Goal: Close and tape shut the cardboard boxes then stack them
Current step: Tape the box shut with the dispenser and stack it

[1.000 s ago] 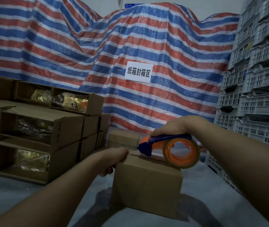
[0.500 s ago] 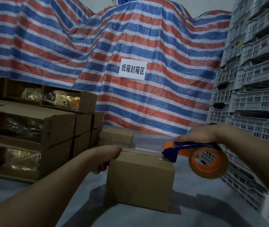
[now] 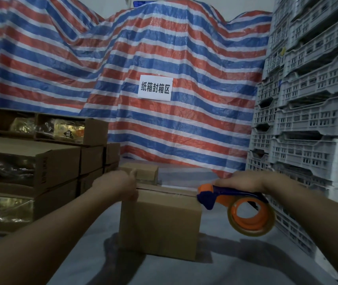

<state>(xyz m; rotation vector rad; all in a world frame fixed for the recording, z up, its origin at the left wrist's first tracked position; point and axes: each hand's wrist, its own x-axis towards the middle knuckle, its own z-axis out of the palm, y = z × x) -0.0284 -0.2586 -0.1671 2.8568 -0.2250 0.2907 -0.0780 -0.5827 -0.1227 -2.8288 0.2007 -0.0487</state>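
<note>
Cardboard, plain and brown: the box [image 3: 160, 221] being sealed sits on the grey table [image 3: 215, 270] in the near middle of the head view, flaps down. The left hand [image 3: 115, 187] curls over its top left edge, pressing it steady. The right hand [image 3: 240, 181] grips the handle of the orange-and-blue tape dispenser [image 3: 236, 204], whose blue nose touches the box's top right corner. A smaller box [image 3: 141, 171] lies just beyond; open boxes [image 3: 30, 161] are stacked at far left, grey crates [image 3: 312, 99] at right. Likely risk: pulling down over that corner could tilt or drag the box if the left hand eases, leaving the strip wrinkled or torn short.
</note>
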